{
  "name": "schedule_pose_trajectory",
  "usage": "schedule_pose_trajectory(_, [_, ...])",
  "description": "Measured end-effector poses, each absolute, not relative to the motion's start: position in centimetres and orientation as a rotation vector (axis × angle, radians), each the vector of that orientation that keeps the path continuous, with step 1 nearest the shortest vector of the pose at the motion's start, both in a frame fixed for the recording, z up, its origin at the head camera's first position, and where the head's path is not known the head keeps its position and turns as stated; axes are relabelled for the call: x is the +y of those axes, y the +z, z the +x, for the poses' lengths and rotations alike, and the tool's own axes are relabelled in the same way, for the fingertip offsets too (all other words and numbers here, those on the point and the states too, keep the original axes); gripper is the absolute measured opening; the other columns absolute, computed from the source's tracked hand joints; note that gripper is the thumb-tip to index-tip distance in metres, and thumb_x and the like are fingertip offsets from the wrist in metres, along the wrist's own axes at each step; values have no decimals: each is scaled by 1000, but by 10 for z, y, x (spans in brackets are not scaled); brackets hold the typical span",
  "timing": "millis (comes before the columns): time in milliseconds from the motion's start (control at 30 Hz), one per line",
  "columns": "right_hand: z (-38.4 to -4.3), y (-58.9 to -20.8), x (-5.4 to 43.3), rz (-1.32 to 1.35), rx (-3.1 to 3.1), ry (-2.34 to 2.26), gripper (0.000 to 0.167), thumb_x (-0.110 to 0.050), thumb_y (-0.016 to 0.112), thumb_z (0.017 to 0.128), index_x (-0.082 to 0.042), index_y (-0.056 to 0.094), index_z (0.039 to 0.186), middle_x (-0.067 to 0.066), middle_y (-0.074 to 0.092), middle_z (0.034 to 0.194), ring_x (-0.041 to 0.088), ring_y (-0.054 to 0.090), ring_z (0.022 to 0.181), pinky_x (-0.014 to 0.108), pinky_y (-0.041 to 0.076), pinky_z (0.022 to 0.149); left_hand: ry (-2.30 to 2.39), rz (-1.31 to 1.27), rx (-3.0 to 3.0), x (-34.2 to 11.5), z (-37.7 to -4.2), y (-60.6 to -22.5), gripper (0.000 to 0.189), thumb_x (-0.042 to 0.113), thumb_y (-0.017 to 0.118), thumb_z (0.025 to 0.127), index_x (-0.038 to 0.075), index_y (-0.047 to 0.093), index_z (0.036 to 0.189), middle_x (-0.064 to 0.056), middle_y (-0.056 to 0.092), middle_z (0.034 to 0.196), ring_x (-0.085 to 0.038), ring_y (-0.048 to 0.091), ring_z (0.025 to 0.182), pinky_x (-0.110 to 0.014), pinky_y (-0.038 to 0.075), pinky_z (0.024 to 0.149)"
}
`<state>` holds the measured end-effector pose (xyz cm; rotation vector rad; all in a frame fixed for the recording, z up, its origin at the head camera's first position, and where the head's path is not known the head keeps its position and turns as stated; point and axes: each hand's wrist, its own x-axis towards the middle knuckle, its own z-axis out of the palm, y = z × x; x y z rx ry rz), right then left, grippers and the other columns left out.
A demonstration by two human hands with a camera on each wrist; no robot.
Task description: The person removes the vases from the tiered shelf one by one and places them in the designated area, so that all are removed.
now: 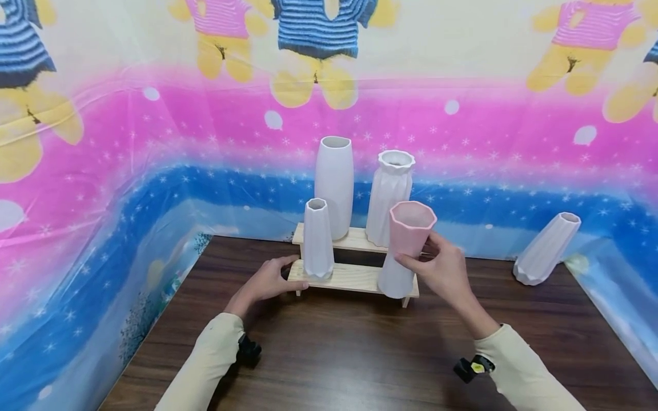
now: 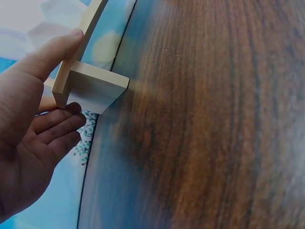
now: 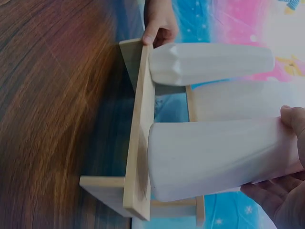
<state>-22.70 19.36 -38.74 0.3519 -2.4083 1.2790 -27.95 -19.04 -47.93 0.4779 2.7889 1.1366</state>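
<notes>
A two-step wooden stand [image 1: 354, 278] bears several vases. My left hand [image 1: 267, 279] grips the left end of its lower step; in the left wrist view the thumb [image 2: 59, 50] lies along the board, with fingers curled by its end. At the step's right end my right hand [image 1: 444, 268] holds a pink-topped, white-based vase [image 1: 406, 251], thumb on the near side. This vase leans slightly, its base [image 3: 164, 162] at the board; whether it fully rests there I cannot tell. A small faceted white vase [image 1: 318, 240] stands on the lower step's left part.
On the upper step are a tall smooth white vase [image 1: 334, 188] and a ruffle-necked white vase [image 1: 389, 200]. Another ribbed white vase [image 1: 547, 249] leans at the back right of the dark wooden table [image 1: 329, 354]. A printed cloth [image 1: 231, 142] hangs behind.
</notes>
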Motion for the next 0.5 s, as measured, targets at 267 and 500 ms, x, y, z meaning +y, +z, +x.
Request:
schedule_pose_trajectory(267, [-228,-385,218,307,-2423,1220,66,-39,91,78,-6,66,128,18,71,119,36,70,108,50,59,80,1132,484,2787,-191,-280,-479,94,54,83,82,2,47,152,-18,54,148,-30,56,130,-52,48,102])
schedule_pose_trajectory(500, [-230,-378,242,258,-2416,1130,65,-37,91,78,-1,67,126,22,72,117,39,69,108,53,58,81,1129,482,2798,-190,-280,-479,94,54,83,82,2,48,151,-17,59,144,-23,62,109,-44,50,91])
